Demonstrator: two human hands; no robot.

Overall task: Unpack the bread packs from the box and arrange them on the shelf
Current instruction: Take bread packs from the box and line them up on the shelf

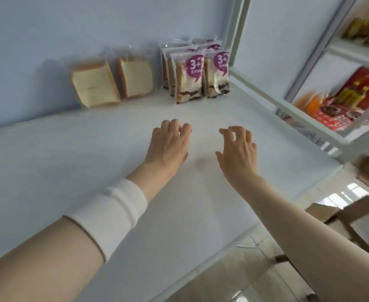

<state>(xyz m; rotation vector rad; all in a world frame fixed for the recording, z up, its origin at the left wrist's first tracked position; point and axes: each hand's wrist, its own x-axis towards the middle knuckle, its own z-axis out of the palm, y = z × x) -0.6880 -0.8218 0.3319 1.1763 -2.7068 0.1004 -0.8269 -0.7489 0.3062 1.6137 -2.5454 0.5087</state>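
Two clear packs of sliced bread point(111, 82) lean against the back wall of the white shelf point(70, 162). To their right, several bread packs with purple "3+" labels point(197, 74) stand upright in the back right corner. My left hand point(168, 143) and my right hand point(239, 151) hover over the middle of the shelf, in front of the packs, fingers loosely curled and holding nothing. A brown cardboard box point(342, 216) shows at the lower right, below the shelf edge; its contents are hidden.
A white shelf post point(235, 33) rises at the right back corner. Beyond it, a neighbouring rack holds red boxes point(349, 99) and yellowish goods point(366, 29). A tiled floor point(244, 277) lies below the shelf's front edge.
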